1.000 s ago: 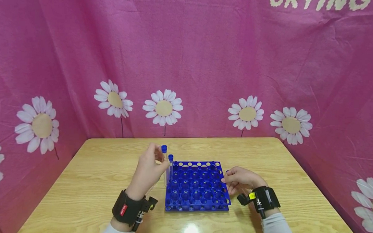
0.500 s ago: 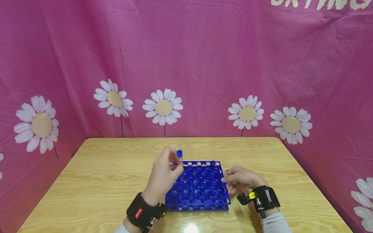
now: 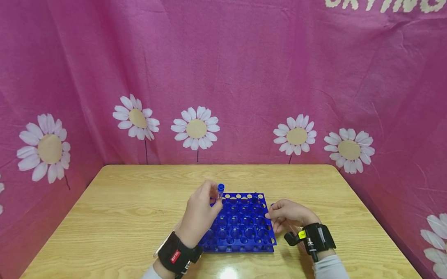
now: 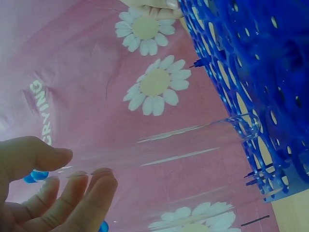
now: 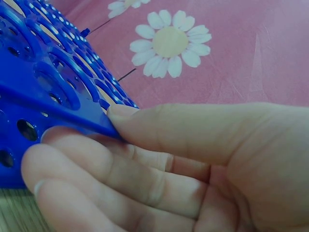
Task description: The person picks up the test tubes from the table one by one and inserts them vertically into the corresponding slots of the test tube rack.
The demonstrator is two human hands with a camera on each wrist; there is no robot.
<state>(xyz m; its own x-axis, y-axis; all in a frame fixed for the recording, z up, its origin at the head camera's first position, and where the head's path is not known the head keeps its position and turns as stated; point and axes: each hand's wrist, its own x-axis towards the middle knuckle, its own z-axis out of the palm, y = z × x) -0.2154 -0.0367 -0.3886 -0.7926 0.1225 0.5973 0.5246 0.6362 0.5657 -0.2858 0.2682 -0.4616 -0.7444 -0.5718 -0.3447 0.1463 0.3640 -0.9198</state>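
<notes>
In the head view my left hand point(image 3: 201, 210) is over the back left of a blue test tube rack point(image 3: 236, 233). Its thumb and fingers pinch a clear test tube point(image 4: 183, 140) just below the blue cap point(image 3: 220, 188). The left wrist view has the tube's rounded lower end right at a hole in the rack's top. A second clear tube point(image 4: 207, 209) stands in the rack beside it, hidden behind my hand in the head view. My right hand point(image 3: 290, 214) grips the rack's right edge, thumb point(image 5: 159, 128) on top and fingers curled below.
The rack stands on a wooden table point(image 3: 130, 208) with rows of round holes facing up. A pink cloth point(image 3: 221, 74) printed with daisies hangs behind and at both sides. Each wrist wears a black strap point(image 3: 178, 254) with a small camera.
My left hand has moved right with the test tube, from the rack's left side to above its back row, and the cap now sits lower. My right hand has stayed on the rack.
</notes>
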